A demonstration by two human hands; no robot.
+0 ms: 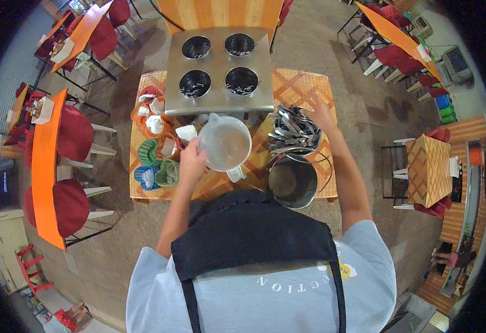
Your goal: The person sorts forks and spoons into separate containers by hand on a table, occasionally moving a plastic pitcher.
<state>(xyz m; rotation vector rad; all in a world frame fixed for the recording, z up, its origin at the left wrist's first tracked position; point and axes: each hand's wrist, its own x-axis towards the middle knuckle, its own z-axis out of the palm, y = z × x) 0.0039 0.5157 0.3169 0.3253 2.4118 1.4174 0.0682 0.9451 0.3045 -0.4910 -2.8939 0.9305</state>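
My left hand (193,157) is at the left side of a translucent plastic pitcher (226,143), seen from above with its handle towards me; the fingers are partly hidden, so I cannot tell how firmly they hold it. My right hand (318,114) reaches to the far right edge of a heap of metal cutlery (295,129) in a round container; its fingertips are near the utensils. Close to me, below the cutlery, stands a dark metal pot (293,181) with a thin wire handle. A white folded cloth or tissue (186,132) lies beside the pitcher.
A stainless steel stand with four round openings (219,62) is at the table's far side. Small orange, green (148,152) and blue (145,178) plastic baskets, some with white items, cover the left of the patterned table (309,83). Orange tables (49,166) and red-covered chairs stand around.
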